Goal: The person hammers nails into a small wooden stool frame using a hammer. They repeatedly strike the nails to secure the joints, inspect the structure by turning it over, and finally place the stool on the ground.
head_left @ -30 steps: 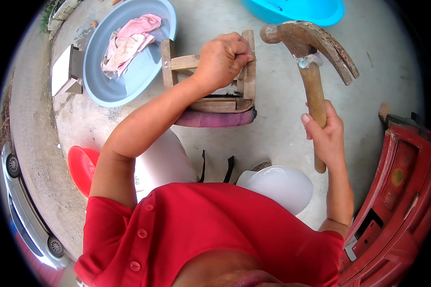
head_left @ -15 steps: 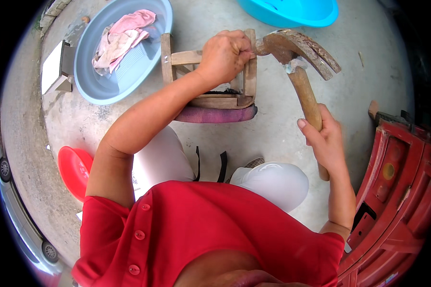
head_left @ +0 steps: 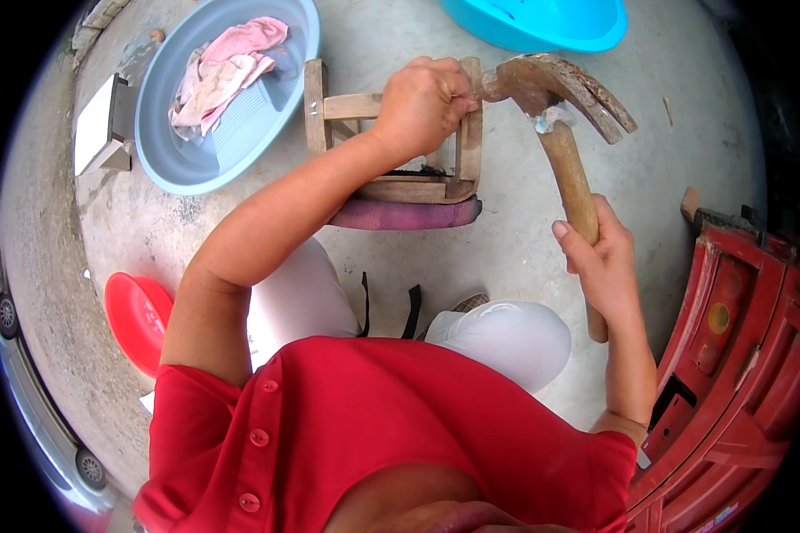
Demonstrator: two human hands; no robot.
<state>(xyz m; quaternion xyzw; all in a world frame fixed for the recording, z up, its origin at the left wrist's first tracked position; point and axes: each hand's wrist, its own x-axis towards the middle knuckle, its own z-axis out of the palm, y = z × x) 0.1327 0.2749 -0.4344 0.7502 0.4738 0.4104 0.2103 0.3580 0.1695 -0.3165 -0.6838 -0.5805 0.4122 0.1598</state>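
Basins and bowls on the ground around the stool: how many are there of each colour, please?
Grey-blue basin holding pink cloth: 1
Turquoise basin: 1
Red bowl: 1
Total: 3

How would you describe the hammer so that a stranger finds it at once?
Start at the small wooden stool lying on the concrete floor. At its right side, the right hand grips the hammer. It alone has a long wooden handle and a rusty curved claw head.
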